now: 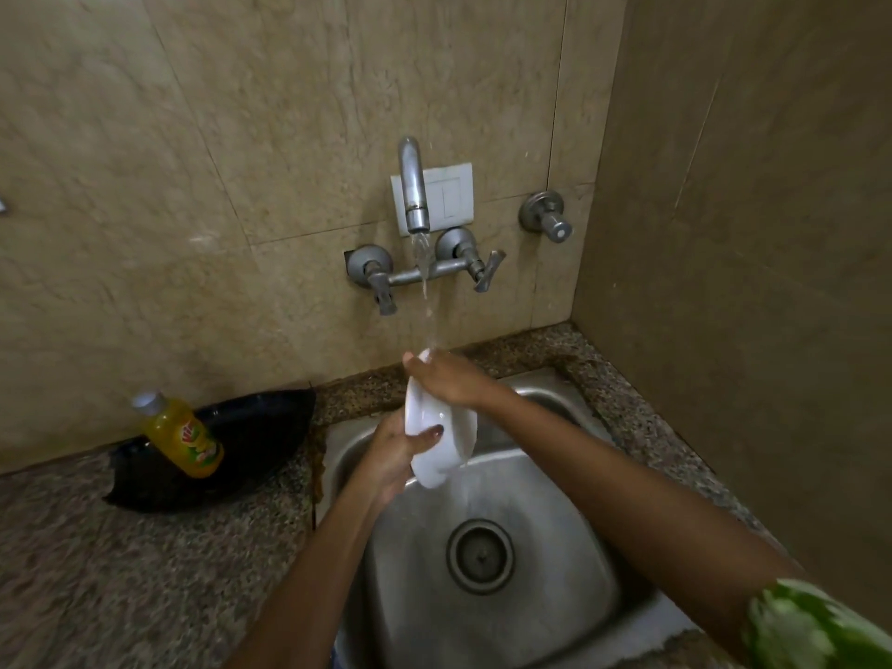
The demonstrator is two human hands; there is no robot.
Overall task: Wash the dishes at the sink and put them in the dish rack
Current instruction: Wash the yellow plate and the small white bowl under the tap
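A white plate (441,449) is held on edge, tilted, above the steel sink (545,523). My left hand (393,456) grips its lower left rim, thumb across the plate's face. My right hand (446,379) lies over its upper rim and back. Water runs from the wall tap (414,190) and lands where my right hand meets the plate's top edge. No dish rack is in view.
A yellow dish-soap bottle (186,437) leans on a black bag or tray (241,451) on the speckled granite counter (145,572) left of the sink. Tap handles (485,272) and a separate valve (548,217) jut from the tiled wall. A side wall stands close on the right.
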